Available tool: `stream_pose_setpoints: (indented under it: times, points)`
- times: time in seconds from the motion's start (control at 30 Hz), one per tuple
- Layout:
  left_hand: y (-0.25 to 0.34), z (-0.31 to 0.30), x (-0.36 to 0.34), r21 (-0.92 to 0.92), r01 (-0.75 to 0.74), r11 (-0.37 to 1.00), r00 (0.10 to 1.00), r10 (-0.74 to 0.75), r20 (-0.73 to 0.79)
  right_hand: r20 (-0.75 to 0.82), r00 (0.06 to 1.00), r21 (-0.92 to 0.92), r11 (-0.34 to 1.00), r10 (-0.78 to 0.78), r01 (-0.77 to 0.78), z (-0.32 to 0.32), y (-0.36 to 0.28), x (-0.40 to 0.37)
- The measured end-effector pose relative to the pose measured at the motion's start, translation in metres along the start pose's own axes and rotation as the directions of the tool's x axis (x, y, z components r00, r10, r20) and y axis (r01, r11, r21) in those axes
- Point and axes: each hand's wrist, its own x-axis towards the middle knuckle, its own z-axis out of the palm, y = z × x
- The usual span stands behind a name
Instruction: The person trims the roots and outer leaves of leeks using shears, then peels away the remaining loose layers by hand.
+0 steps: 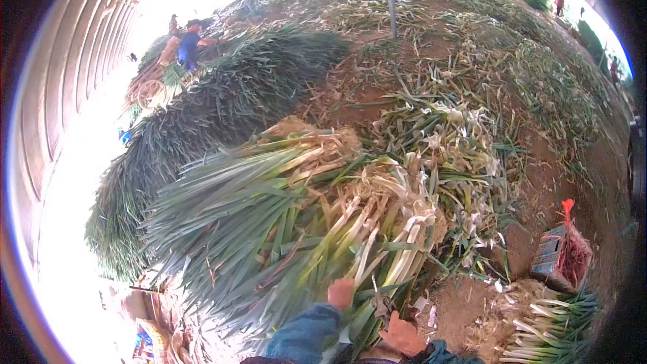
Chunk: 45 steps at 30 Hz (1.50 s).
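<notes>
Green leeks [269, 222] lie heaped just ahead, laid alike, I judge, for easy picking, long axes slanting from lower-left leaf tips to upper-right roots [347, 140], while I cannot tell whether my left hand [340, 293], against the leaves, or right hand [403, 337], beside them, grips anything.

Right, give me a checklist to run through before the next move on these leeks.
1. Left hand at the leek pile: ok, it is by the leaves.
2. Right hand free: cannot tell, its grip is unclear.
3. Leeks in the pile lined up: ok, pale ends mostly lie rightward.
4. Ground free of leek scraps: not ok, they lie scattered.
5. Smaller leek stack apart from the pile: ok, soil shows between.
</notes>
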Motion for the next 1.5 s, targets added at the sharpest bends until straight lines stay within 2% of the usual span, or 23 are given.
stream_pose_setpoints:
  times: [0.1,0.13,0.2,0.27,0.3,0.33,0.37,0.4,0.43,0.53,0.63,0.77,1.0,1.1,1.13,1.17,1.2,1.27,1.3,1.33,1.4,1.43,1.5]
  points:
    - [0.0,0.014,0.01,-0.493,0.236,0.838,0.971,-0.225,0.082,0.083,0.988,0.035,0.99,0.132,-0.135,0.011,0.011,0.014]
    - [-0.012,0.026,0.019,-0.52,0.011,0.854,0.997,-0.047,-0.056,0.036,0.996,0.064,0.995,0.077,-0.079,0.012,0.01,0.015]
    - [-0.036,0.048,0.03,-0.491,-0.427,0.759,0.899,0.299,-0.32,-0.055,0.998,0.116,0.993,-0.016,0.023,0.002,0.003,0.013]
    - [-0.018,0.032,0.023,-0.513,0.048,0.857,0.997,-0.007,0.083,0.002,1.0,0.197,0.98,-0.024,0.023,-0.005,-0.005,0.007]
    - [-0.022,0.056,0.03,-0.617,0.276,0.737,0.961,-0.221,0.167,0.074,0.997,0.214,0.976,0.023,-0.038,0.002,-0.007,0.008]
    - [-0.007,0.014,0.023,-0.587,0.402,0.702,0.915,-0.335,0.226,-0.061,0.996,0.216,0.974,-0.059,0.071,0.018,-0.003,0.002]
    - [-0.005,-0.01,0.013,-0.574,0.312,0.757,0.95,-0.263,0.169,-0.017,0.999,0.217,0.975,-0.05,0.052,0.015,-0.008,0.005]
    - [-0.016,0.001,0.004,-0.559,0.206,0.803,0.978,-0.19,0.087,-0.141,0.973,0.21,0.954,-0.185,0.212,0.024,0.001,0.008]
    - [-0.026,0.012,-0.006,-0.531,0.099,0.841,0.993,-0.114,0.003,-0.056,0.994,0.196,0.975,-0.098,0.108,0.016,-0.006,0.012]
    - [-0.005,-0.032,-0.026,-0.657,0.28,0.7,0.957,-0.256,0.135,0.007,0.991,0.149,0.98,0.133,-0.133,0.0,-0.008,0.047]
    - [-0.007,-0.018,-0.038,-0.717,0.327,0.616,0.939,-0.296,0.174,-0.066,0.989,0.142,0.982,0.132,-0.121,0.002,0.003,0.047]
    - [-0.001,-0.027,-0.046,-0.744,0.396,0.538,0.916,-0.284,0.282,0.122,0.975,0.133,0.971,0.184,-0.2,-0.016,-0.029,0.015]
    - [0.004,-0.035,-0.059,-0.79,0.343,0.508,0.928,-0.312,0.203,-0.074,0.99,0.18,0.978,0.117,-0.102,0.006,0.012,0.088]
    - [0.01,-0.044,-0.058,-0.741,0.356,0.57,0.926,-0.322,0.197,-0.29,0.936,0.005,0.978,-0.199,0.21,0.013,0.031,0.081]
    - [0.009,-0.042,-0.052,-0.715,0.287,0.637,0.949,-0.291,0.122,-0.145,0.98,0.266,0.959,0.137,-0.095,0.0,0.017,0.074]
    - [0.01,-0.04,-0.043,-0.795,0.394,0.461,0.907,-0.335,0.256,-0.052,0.981,0.235,0.957,0.188,-0.171,-0.018,0.005,0.065]
    - [0.021,-0.061,-0.03,-0.762,0.416,0.497,0.9,-0.343,0.268,-0.071,0.987,0.229,0.965,0.145,-0.125,-0.03,-0.003,0.049]
    - [0.023,-0.054,-0.008,-0.747,0.214,0.63,0.967,-0.247,0.069,-0.239,0.97,0.296,0.955,0.053,0.02,-0.023,0.005,0.028]
    - [0.034,-0.06,0.0,-0.707,0.218,0.672,0.971,-0.224,0.086,-0.156,0.973,0.29,0.95,0.168,-0.117,-0.036,-0.004,0.021]
    - [0.042,-0.041,0.003,-0.751,0.156,0.642,0.97,-0.241,-0.004,-0.175,0.977,0.231,0.969,0.125,-0.083,-0.036,-0.002,0.021]
    - [0.051,-0.007,-0.001,-0.526,0.118,0.842,0.99,-0.139,0.001,-0.187,0.981,0.114,0.993,0.05,-0.029,-0.022,0.016,0.008]
    - [0.048,0.004,-0.012,-0.442,-0.08,0.893,0.996,0.05,-0.079,-0.171,0.983,0.1,0.994,0.065,-0.048,-0.01,0.033,0.017]
    - [0.062,-0.006,-0.022,-0.46,0.121,0.88,0.992,-0.092,0.085,-0.119,0.979,0.134,0.98,0.165,-0.149,-0.017,0.039,0.031]
